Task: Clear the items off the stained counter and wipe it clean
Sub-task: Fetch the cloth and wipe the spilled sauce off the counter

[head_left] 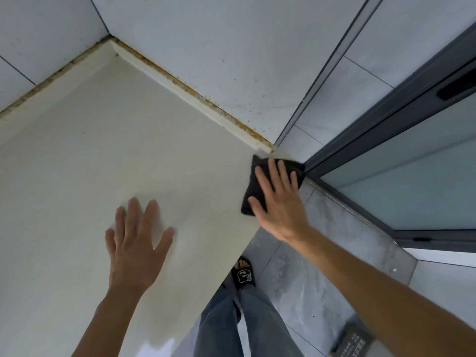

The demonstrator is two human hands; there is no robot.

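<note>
Across the lower left of the view lies the pale cream stone counter point(103, 155), carrying nothing but my hands and the cloth, so I judge clearing done and wiping in hand. Its raised back lip meets the grey tiled wall point(231, 47) along a brown, rust-coloured grime line point(185, 86) that runs to the far right corner; brown specks dot the tile just above it. That seam looks the hardest part to clean.

To the right stands the dark-framed sliding door with frosted glass point(401, 176), close to the counter's end, which limits my stroke there.

I keep my left hand point(136, 243) flat on the counter, fingers straight and spread, holding nothing; I judge it a brace while I lean toward the corner.

My right hand point(278, 199) presses flat, fingers extended, on the folded black cloth point(248, 202). The cloth sits at the counter's right front edge, just below the seam's end, partly overhanging. Flat pressure spreads force evenly over the cloth.
</note>
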